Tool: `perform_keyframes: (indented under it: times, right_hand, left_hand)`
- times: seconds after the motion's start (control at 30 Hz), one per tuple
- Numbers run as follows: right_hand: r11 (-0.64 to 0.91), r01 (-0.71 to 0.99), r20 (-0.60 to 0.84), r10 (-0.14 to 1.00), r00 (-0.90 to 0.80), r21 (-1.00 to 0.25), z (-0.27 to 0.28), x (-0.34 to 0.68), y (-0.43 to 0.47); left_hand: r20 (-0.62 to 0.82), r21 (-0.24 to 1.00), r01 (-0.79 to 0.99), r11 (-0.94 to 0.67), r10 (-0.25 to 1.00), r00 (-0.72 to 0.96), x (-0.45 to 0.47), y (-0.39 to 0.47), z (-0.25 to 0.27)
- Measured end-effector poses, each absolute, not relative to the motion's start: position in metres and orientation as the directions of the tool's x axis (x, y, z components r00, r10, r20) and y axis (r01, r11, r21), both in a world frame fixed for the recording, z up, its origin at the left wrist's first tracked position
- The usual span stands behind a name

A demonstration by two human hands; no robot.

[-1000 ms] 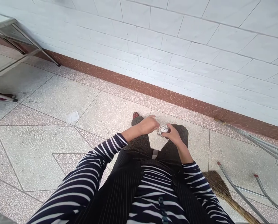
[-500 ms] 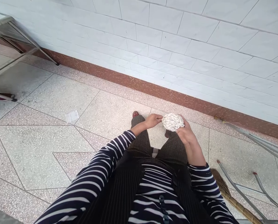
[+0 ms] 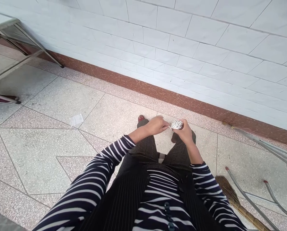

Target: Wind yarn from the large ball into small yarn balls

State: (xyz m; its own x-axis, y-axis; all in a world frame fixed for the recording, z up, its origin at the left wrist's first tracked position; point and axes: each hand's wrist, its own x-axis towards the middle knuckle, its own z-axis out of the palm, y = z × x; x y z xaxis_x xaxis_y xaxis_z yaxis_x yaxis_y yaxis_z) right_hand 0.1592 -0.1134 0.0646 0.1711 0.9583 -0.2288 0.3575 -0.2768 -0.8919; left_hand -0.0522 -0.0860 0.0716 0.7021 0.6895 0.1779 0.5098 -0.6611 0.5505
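A bundle of white yarn, wound from thick strands, is held out over my knees. My right hand is closed round its right side, the thumb and fingers partly behind it. At the bundle's left end, my left hand pinches the yarn between thumb and fingers. That end looks narrow and gathered; the exact strand in the pinch is too small to make out.
A white tiled wall with a red-brown skirting runs ahead. A metal-framed table stands left. On the floor are a paper scrap, a straw broom and metal chair legs at right.
The yarn bundle has turned and shows a narrower side. My left hand has moved right against its end, and my right hand has shifted slightly left and rotated.
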Motion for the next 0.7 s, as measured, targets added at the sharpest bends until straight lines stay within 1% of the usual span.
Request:
perform_keyframes:
  times: [0.07,0.13,0.23,0.3,0.37,0.47,0.57,0.6,0.63,0.7]
  right_hand:
    - [-0.324,0.275,-0.319,0.946,0.064,-0.905,0.056,0.159,-0.125]
    - [-0.376,0.176,-0.387,0.921,-0.035,-0.910,0.057,0.162,-0.134]
    - [-0.428,0.038,-0.429,0.890,-0.154,-0.903,0.071,0.167,-0.143]
    - [-0.436,-0.036,-0.419,0.881,-0.219,-0.899,0.082,0.168,-0.147]
    - [-0.423,-0.107,-0.388,0.888,-0.247,-0.900,0.092,0.165,-0.150]
    - [-0.364,-0.211,-0.324,0.925,-0.201,-0.907,0.104,0.160,-0.152]
    - [-0.263,-0.286,-0.246,0.965,-0.092,-0.922,0.114,0.160,-0.144]
    - [-0.214,-0.261,-0.215,0.976,-0.026,-0.941,0.117,0.162,-0.138]
    - [-0.168,-0.197,-0.182,0.982,0.056,-0.966,0.119,0.165,-0.132]
    - [-0.120,0.005,-0.116,0.967,0.229,-0.993,0.120,0.173,-0.118]
  left_hand:
    - [0.196,0.467,0.510,-0.723,0.646,0.738,-0.053,-0.078,0.073]
    - [0.216,0.451,0.489,-0.747,0.623,0.752,-0.053,-0.072,0.073]
    - [0.236,0.537,0.472,-0.699,0.661,0.712,-0.050,-0.065,0.071]
    - [0.217,0.626,0.458,-0.632,0.704,0.676,-0.047,-0.061,0.070]
    - [0.181,0.721,0.425,-0.547,0.741,0.647,-0.043,-0.059,0.068]
    - [0.101,0.849,0.370,-0.378,0.802,0.588,-0.039,-0.062,0.057]
    - [-0.029,0.891,0.390,-0.231,0.830,0.557,-0.039,-0.073,0.039]
    - [-0.067,0.889,0.406,-0.210,0.819,0.570,-0.040,-0.078,0.034]
    - [-0.093,0.884,0.420,-0.207,0.801,0.591,-0.042,-0.083,0.030]
    - [-0.109,0.874,0.427,-0.232,0.762,0.639,-0.046,-0.092,0.027]
